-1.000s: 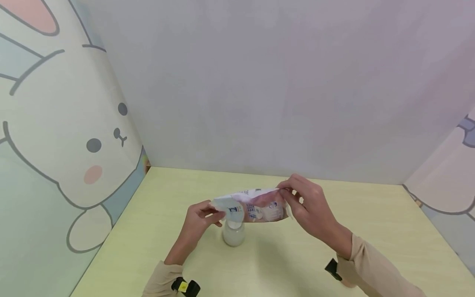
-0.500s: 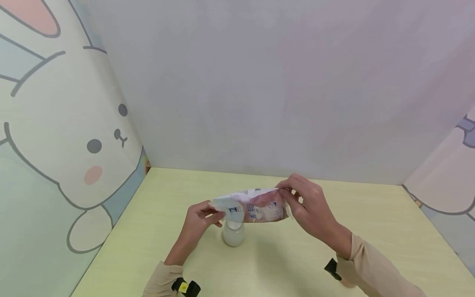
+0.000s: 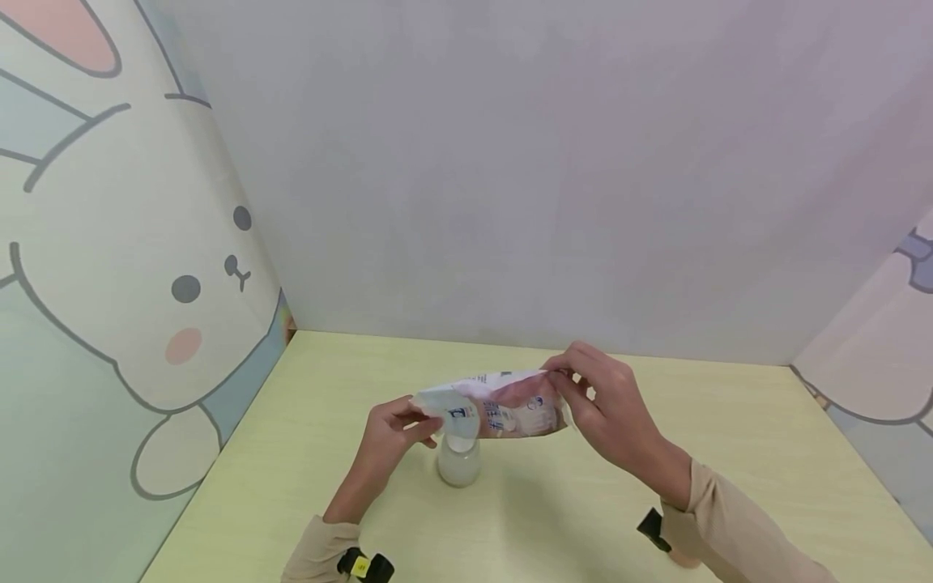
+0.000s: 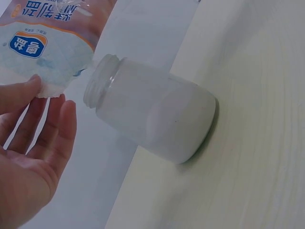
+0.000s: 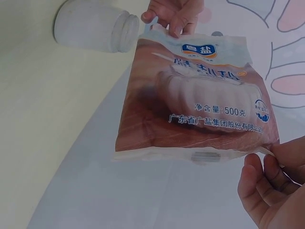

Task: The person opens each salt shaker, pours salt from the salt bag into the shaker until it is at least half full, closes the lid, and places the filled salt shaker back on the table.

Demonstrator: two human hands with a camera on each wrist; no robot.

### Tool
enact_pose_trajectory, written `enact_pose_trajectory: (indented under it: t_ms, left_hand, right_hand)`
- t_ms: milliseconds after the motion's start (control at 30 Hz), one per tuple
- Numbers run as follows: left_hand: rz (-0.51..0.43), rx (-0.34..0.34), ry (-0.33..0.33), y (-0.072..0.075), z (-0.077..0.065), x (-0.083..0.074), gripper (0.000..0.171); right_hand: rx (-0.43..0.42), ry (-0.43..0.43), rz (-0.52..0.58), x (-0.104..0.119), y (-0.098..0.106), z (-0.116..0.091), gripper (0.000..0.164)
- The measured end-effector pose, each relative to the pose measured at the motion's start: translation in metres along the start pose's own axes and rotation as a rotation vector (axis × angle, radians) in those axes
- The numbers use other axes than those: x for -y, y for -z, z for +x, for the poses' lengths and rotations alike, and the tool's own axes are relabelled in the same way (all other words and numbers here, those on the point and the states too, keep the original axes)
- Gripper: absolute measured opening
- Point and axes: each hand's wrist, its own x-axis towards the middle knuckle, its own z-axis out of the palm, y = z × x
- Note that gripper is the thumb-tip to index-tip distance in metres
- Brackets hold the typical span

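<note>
A salt bag [image 3: 521, 414], brown and pale blue with printed lettering, is held tilted above the table. My left hand [image 3: 394, 433] pinches its torn-looking pale end between thumb and fingers. At the other end, my right hand [image 3: 601, 405] grips a bottom corner, seen closely in the right wrist view. Below the bag's left end stands a clear jar [image 3: 459, 467] without a lid, upright on the table. White contents show through its wall in the left wrist view, where the jar [image 4: 157, 109] has its threaded mouth close to the bag's end. The bag covers part of the mouth from above.
The pale yellow table [image 3: 350, 364] meets a grey wall [image 3: 466, 186] at the back. Side walls carry a cartoon rabbit [image 3: 146, 267]. A small pinkish-brown rounded thing [image 3: 683, 559] lies partly hidden beneath the right sleeve [image 3: 736, 518].
</note>
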Motion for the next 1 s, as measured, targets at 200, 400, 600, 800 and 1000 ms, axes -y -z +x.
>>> enact_pose_trajectory:
  t_ms: [200,400,600,800,1000]
  left_hand:
    - [-0.001,-0.002,-0.001,0.0003,0.0002,0.0003,0.023]
    - [0.003,-0.002,-0.003,0.0002,0.0002,0.0000,0.023]
    - [0.010,0.000,-0.012,0.0001,0.0000,-0.0004,0.024]
    - [0.011,-0.008,-0.017,0.0002,0.0007,-0.0012,0.023]
    - [0.007,-0.003,-0.015,0.0012,0.0015,-0.0019,0.024]
  right_hand:
    - [0.016,-0.020,0.000,0.0005,0.0008,0.0002,0.023]
    - [-0.011,-0.003,0.006,0.0006,-0.0001,0.0001,0.026]
    - [-0.007,-0.007,-0.003,0.0003,-0.0001,-0.0002,0.026]
    - [-0.004,-0.004,-0.004,-0.0003,-0.0007,-0.0003,0.026]
    - [0.016,-0.021,-0.012,-0.0014,-0.0004,-0.0004,0.023]
